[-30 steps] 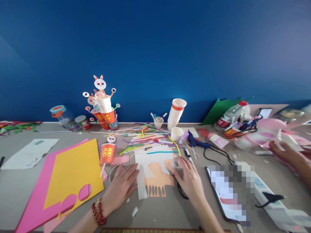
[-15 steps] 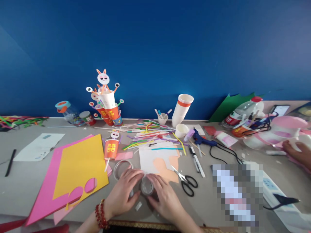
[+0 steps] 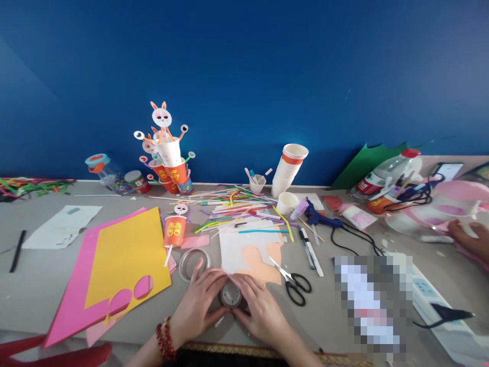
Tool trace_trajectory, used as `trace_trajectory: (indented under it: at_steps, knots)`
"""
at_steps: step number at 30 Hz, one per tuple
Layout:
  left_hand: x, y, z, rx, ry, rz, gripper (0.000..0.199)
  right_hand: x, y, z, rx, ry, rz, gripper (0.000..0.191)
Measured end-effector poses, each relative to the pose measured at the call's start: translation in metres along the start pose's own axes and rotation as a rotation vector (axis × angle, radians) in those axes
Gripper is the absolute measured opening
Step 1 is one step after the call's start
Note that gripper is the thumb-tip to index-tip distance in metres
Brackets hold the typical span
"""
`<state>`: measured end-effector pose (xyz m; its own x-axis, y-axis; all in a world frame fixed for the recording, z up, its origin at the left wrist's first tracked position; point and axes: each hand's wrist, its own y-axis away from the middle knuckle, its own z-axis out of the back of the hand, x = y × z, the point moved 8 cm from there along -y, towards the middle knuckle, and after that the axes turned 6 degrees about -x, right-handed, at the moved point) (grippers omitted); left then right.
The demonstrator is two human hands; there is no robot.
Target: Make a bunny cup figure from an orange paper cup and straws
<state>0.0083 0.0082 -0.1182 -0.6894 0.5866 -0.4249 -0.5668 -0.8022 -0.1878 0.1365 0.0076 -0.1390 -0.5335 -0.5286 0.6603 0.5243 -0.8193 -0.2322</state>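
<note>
Between my two hands, near the table's front edge, is a small grey roll of tape (image 3: 231,294) with a pale core. My left hand (image 3: 204,298) curls against its left side, thumb below and fingertips above. From the other side my right hand (image 3: 257,303) closes around it, its fingertips meeting the left ones at the top. A larger clear tape roll (image 3: 194,264) lies just beyond my left fingers. Scissors (image 3: 292,280) with black handles rest right of my right hand. Ahead lies white paper (image 3: 232,244) with a peach cut sheet (image 3: 252,260) on it.
Yellow card (image 3: 126,260) over pink card lies left, beside an orange cup figure (image 3: 174,231). Straws (image 3: 237,206), stacked cups (image 3: 288,171) and a glue gun (image 3: 321,218) with its cord are behind. At far right is another person's hand (image 3: 468,237).
My left hand has moved right and closed in on the small tape roll, uncovering more of the larger roll. My right hand stays at the small roll.
</note>
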Motion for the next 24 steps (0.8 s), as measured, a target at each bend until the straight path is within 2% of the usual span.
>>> trace_trajectory:
  at_steps: [8, 17, 24]
  knots:
    - [-0.004, 0.001, 0.004, -0.048, -0.03, -0.042, 0.052, -0.002, 0.003, 0.0, -0.027, -0.013, 0.032, 0.069]
    - [0.0, -0.002, 0.001, -0.018, 0.018, 0.0, 0.054, 0.0, -0.001, 0.002, -0.051, -0.066, 0.01, 0.065]
    - [-0.001, -0.003, 0.001, -0.007, -0.012, 0.005, 0.053, 0.008, -0.004, 0.009, -0.096, -0.017, 0.062, 0.063]
